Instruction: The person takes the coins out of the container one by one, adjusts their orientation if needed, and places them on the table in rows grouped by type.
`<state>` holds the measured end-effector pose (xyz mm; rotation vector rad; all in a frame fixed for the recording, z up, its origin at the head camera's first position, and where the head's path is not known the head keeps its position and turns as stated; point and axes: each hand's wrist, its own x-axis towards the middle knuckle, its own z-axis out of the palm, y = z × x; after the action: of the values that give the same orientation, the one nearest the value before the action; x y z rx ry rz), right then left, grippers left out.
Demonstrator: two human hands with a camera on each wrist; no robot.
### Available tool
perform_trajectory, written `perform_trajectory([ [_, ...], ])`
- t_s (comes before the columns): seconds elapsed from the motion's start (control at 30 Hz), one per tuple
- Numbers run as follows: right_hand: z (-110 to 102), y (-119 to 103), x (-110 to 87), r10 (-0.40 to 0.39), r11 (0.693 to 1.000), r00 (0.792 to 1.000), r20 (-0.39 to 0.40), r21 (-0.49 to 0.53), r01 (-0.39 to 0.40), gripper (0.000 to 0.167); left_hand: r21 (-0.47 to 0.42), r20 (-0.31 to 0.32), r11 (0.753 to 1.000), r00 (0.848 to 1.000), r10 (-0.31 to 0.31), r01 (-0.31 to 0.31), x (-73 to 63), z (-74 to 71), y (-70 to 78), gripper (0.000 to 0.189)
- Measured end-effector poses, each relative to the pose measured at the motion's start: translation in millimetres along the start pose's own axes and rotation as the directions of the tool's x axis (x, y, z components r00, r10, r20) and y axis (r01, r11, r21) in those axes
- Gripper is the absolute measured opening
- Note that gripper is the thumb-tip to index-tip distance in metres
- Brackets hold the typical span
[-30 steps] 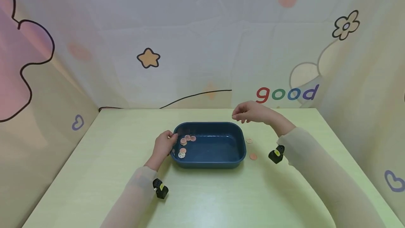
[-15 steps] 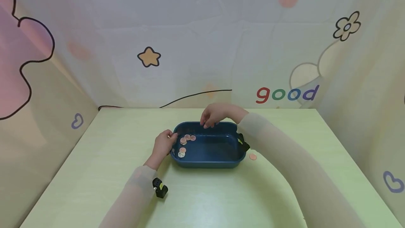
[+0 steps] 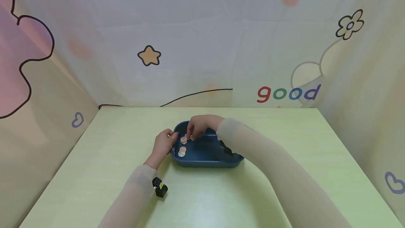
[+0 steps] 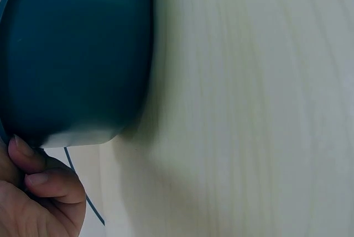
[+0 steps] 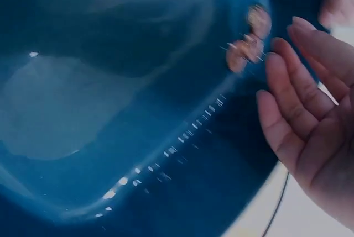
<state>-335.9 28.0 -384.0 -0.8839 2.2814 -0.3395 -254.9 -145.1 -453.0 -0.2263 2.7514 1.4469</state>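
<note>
A dark blue rectangular tray (image 3: pixel 207 164) stands on the table. My left hand (image 3: pixel 162 145) pinches its left rim; in the left wrist view, curled fingers (image 4: pixel 55 184) show at the tray's edge. My right hand (image 3: pixel 198 126) reaches down inside the tray's left part, fingertips right by the coins. The right wrist view shows its fingers (image 5: pixel 293 90) loosely extended, with no coin visible between them. Several round, shiny coins (image 5: pixel 257 21) lie along the tray's left end. Nearer the front, a pinkish coin (image 3: pixel 182 149) overlaps a silvery coin (image 3: pixel 181 154). The right forearm covers the tray's right end.
The pale wooden table (image 3: pixel 95 157) extends around the tray. A printed cloth (image 3: pixel 190 45) hangs behind it and at both sides. Small black devices are on both sleeves, the left device (image 3: pixel 160 187) being the plainer one to see.
My right hand has moved left and down, from beyond the tray's back right corner to the coins inside. The forearm now hides the two coins on the table. My left hand stays at the rim.
</note>
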Motion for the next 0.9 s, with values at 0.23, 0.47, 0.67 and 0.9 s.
perform_trajectory([
  [0.23,19,-6,18.1,-0.056,0.998,0.998,-0.021,-0.042,0.055,0.028,0.010,-0.007,1.000,1.000,0.015,-0.015,-0.5,-2.3,0.6,0.025],
  [0.47,29,-11,28.5,-0.088,0.988,0.996,-0.017,-0.129,0.086,0.030,0.004,-0.003,1.000,1.000,0.001,-0.001,-1.7,-2.8,1.1,0.025],
  [0.67,32,-17,33.6,-0.085,0.983,0.995,-0.047,-0.166,0.076,0.029,0.003,-0.017,1.000,1.000,0.001,-0.001,-2.1,-2.9,0.6,0.024],
  [0.9,35,-19,36.7,-0.078,0.987,0.996,-0.045,-0.146,0.071,0.029,0.013,-0.020,1.000,1.000,0.018,-0.018,-0.4,-1.7,-1.2,0.024],
])
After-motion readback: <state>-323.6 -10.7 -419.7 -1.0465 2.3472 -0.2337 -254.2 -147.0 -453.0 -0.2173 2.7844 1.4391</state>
